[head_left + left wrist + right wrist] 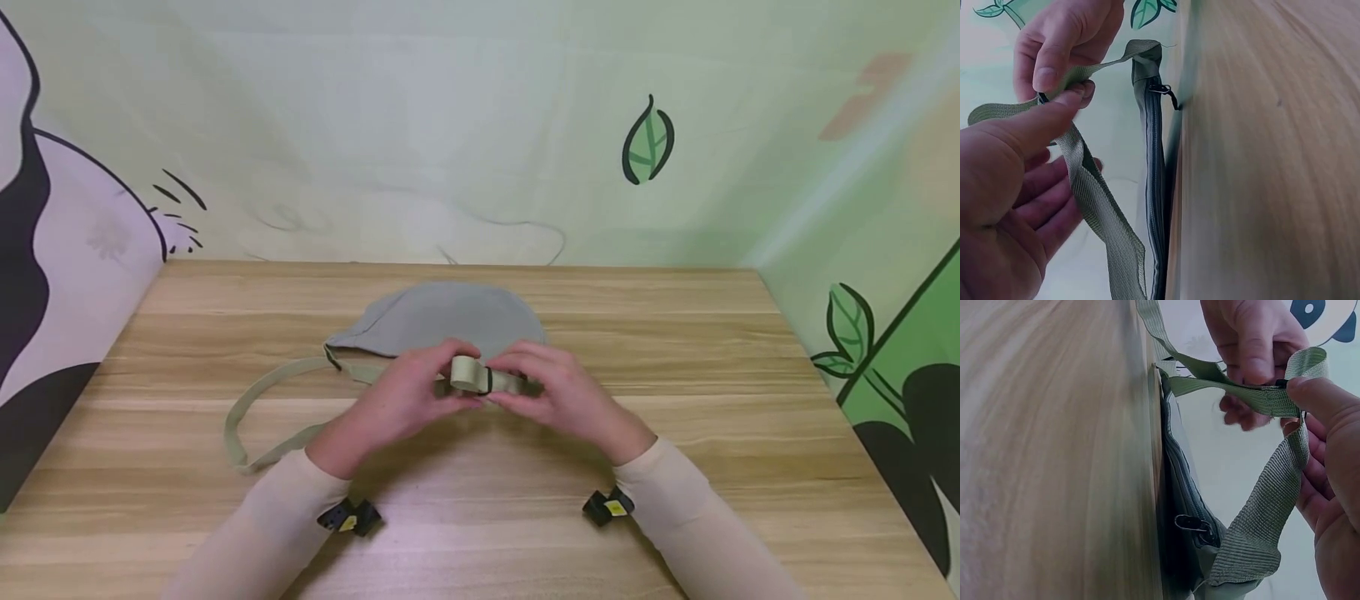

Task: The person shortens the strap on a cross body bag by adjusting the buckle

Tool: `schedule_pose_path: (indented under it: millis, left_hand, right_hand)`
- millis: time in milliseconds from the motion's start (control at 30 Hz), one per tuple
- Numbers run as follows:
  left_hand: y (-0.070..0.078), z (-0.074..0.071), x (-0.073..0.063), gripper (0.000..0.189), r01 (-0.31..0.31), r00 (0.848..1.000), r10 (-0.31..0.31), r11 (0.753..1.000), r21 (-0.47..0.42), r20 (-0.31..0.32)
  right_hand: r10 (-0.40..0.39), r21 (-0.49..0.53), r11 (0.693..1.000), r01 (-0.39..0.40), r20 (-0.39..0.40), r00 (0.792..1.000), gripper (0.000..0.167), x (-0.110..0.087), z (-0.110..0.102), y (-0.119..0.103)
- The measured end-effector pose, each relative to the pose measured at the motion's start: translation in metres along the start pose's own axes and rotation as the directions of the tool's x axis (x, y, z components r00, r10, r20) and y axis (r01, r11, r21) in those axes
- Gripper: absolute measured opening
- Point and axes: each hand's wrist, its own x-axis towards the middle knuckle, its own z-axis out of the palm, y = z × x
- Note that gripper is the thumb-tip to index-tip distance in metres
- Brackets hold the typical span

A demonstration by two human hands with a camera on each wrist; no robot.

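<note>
A grey waist bag (457,317) lies on the wooden table, with its zipper (1155,169) along the near side. Its pale green webbing strap (468,375) is raised above the table between both hands. My left hand (405,392) pinches the strap between thumb and fingers, left of a dark slider buckle (490,381). On the other side of that buckle, my right hand (566,392) pinches the strap too. A loop of webbing stands up between the fingertips. Part of the buckle is hidden by the thumbs in the wrist views.
A slack length of strap (258,387) curves over the wooden table (720,500) to the left of the bag. Behind the table hangs a printed backdrop (420,150) with leaves and a panda. Small black cameras (607,506) sit at both wrists.
</note>
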Motion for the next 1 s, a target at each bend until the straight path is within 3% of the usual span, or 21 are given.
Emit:
schedule_pose_path:
  millis: [133,333,600,833,1000]
  left_hand:
    - [0.001,-0.002,-0.001,0.032,0.022,0.999,-0.024,0.998,0.055,0.030]
    - [-0.001,-0.005,-0.005,0.020,-0.016,1.000,0.013,0.994,0.105,0.026]
    - [-0.005,-0.012,-0.011,0.028,-0.078,0.996,0.068,0.978,0.195,0.057]
    - [-0.016,-0.021,-0.022,0.024,-0.073,0.997,0.063,0.951,0.301,0.042]
    - [-0.022,-0.026,-0.029,0.024,-0.130,0.991,0.130,0.928,0.349,0.021]
  right_hand:
    - [0.018,0.001,1.000,-0.018,0.003,1.000,0.034,0.000,0.000,0.000]
    - [0.011,-0.023,1.000,-0.011,0.004,1.000,0.033,-0.001,0.000,0.000]
    - [-0.003,-0.030,1.000,0.003,-0.026,1.000,0.032,-0.005,0.000,0.005]
    - [0.050,0.004,0.999,-0.050,-0.022,0.998,0.032,-0.008,-0.003,0.005]
    - [0.041,0.006,0.999,-0.040,-0.047,0.998,0.034,-0.011,-0.003,0.008]
